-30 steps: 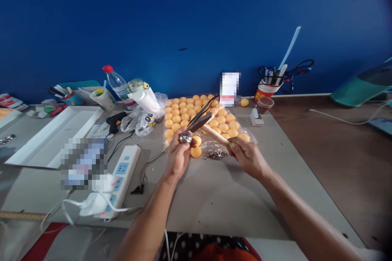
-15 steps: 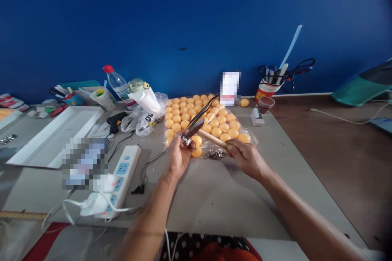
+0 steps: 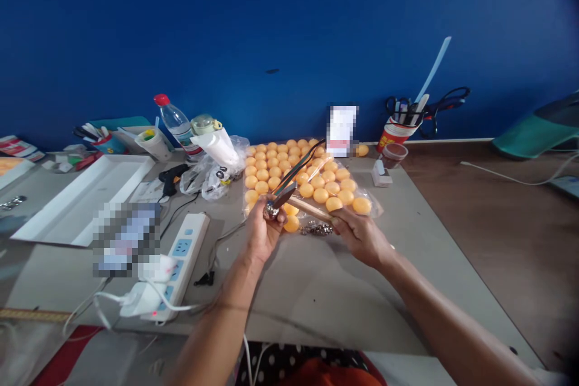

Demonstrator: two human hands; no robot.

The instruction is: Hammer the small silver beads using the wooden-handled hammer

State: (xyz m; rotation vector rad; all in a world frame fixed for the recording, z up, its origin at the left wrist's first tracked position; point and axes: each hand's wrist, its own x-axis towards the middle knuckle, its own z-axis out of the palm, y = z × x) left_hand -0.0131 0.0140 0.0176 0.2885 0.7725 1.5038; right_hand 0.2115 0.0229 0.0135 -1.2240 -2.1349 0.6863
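Note:
My right hand (image 3: 362, 234) is wrapped round the light wooden handle of a hammer (image 3: 312, 210). The dark metal head of the hammer lies over a shiny silvery ball (image 3: 271, 210), which my left hand (image 3: 262, 232) holds between thumb and fingers. Behind my hands is a clear bag of orange balls (image 3: 320, 195). One loose-looking orange ball (image 3: 292, 224) sits just right of my left fingertips. Small shiny metal pieces (image 3: 318, 228) lie in a heap between my hands.
On the left are a white power strip (image 3: 187, 250) with plugs, a white tray (image 3: 85, 193), a black glue gun (image 3: 172, 179) and a bottle (image 3: 175, 123). A red cup (image 3: 395, 131) of tools and a small white box (image 3: 381, 174) stand at the right.
The hammer head has moved slightly left and down, closer onto the silvery ball. My right hand has shifted a little with the handle; my left hand keeps its hold.

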